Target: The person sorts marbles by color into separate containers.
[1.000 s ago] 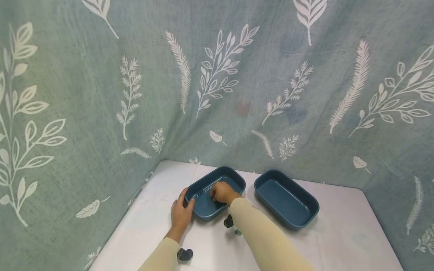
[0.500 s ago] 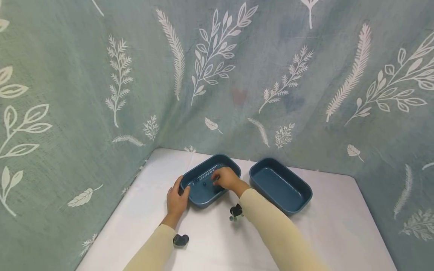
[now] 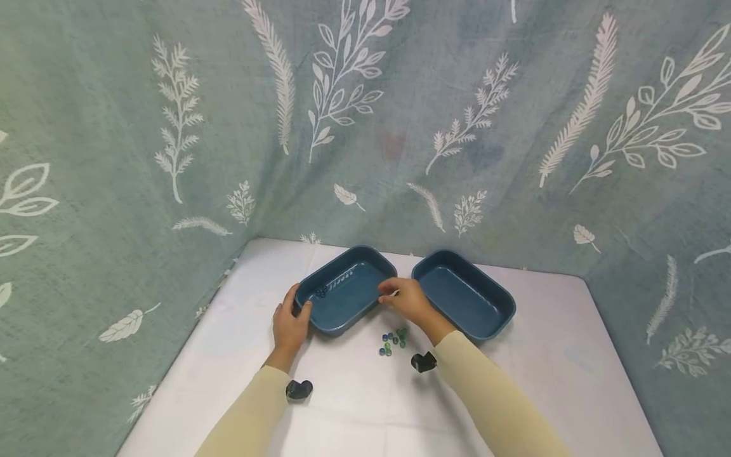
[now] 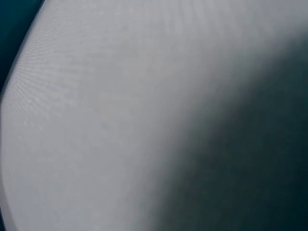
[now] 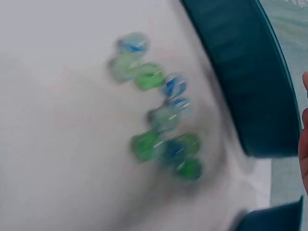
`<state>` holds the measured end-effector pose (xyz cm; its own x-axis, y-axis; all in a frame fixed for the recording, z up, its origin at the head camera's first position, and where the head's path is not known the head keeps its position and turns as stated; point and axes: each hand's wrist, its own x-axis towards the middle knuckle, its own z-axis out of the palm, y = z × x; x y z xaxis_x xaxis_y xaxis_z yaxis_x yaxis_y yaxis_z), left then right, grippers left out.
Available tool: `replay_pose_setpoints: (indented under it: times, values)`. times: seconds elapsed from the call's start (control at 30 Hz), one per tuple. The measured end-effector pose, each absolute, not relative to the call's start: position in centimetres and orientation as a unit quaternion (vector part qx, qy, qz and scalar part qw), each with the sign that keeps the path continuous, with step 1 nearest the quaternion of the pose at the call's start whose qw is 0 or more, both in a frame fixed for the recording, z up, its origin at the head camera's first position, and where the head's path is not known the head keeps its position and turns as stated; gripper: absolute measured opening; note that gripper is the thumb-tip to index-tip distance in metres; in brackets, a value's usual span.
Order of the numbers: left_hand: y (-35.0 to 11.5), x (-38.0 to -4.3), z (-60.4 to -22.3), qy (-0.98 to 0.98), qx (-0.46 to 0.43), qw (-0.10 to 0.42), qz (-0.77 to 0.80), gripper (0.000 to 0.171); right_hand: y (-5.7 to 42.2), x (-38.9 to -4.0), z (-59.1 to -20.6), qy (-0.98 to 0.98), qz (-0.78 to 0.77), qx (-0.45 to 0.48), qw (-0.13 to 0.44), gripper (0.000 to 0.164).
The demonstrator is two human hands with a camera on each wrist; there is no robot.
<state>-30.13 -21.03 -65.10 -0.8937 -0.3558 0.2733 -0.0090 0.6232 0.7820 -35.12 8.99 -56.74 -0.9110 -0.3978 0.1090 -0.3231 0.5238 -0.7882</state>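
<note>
My left hand (image 3: 290, 322) grips the left end of a blue rectangular dish (image 3: 337, 329), thumb on the near side and fingers round the far side. Inside its left end lie a few small dark marbles (image 3: 322, 291); a row of pale marks beside them is too small to identify. My right hand (image 3: 408, 300) hovers by this dish's right near rim, fingers loosely bent, with nothing visible between them. Below it, several green and blue glass marbles (image 3: 394, 341) lie on the white cloth. They show enlarged in the right wrist view, where a green marble (image 5: 150, 76) sits among them.
A second blue dish (image 3: 465, 298) stands to the right, with no contents visible. Black wrist cameras (image 3: 424, 362) hang at both wrists. Leaf-patterned fabric (image 3: 365, 127) walls the table's back and sides. The left wrist view is mostly blurred white cloth (image 4: 96, 120).
My right hand has risen out of the left dish and moved right and back over its rim. A dark marble seen mid-dish half a second ago is gone from there. My left hand keeps its grip.
</note>
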Motion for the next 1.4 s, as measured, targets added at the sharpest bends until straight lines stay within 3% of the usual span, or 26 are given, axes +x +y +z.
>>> replay_pose_setpoints:
  times: [0.57,0.97,1.4]
  values:
    - [-20.4,-30.0,-64.3,-0.868,0.121,0.208,-0.435,0.052,14.0,-30.6,-60.0,0.871,-0.470,-0.132,0.061,0.018]
    - [-20.8,-30.0,-64.8,-0.883,0.111,0.182,-0.417,0.054,15.0,-29.1,-61.4,0.885,-0.419,-0.199,0.041,0.013]
    - [-20.5,-30.0,-63.8,-0.860,0.137,0.173,-0.460,0.051,15.1,-28.4,-62.5,0.902,-0.389,-0.185,0.040,0.014]
